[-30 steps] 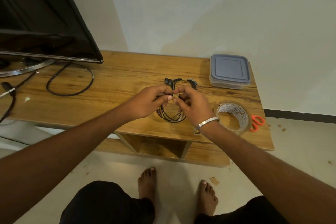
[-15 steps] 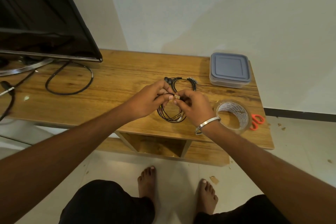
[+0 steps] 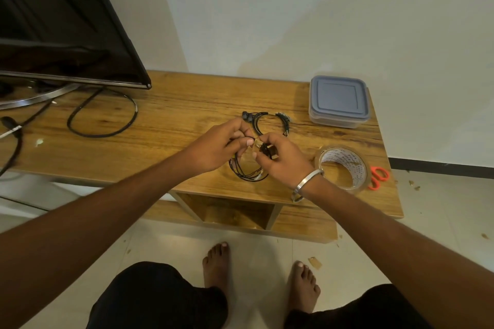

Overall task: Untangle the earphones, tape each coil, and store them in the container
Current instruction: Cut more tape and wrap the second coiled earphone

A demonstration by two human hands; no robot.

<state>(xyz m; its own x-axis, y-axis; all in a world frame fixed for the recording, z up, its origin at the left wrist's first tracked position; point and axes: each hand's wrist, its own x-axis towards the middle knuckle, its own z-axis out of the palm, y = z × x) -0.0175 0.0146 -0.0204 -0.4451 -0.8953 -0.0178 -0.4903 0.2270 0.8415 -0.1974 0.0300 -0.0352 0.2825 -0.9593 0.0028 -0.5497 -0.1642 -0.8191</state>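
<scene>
Wooden table [image 3: 173,120] against white wall [image 3: 320,21]; tiled floor [image 3: 441,208]

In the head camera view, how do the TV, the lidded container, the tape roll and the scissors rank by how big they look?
Largest to smallest:
1. TV, though cut off by the frame edge
2. lidded container
3. tape roll, not far behind the container
4. scissors, partly hidden behind the tape roll
</scene>
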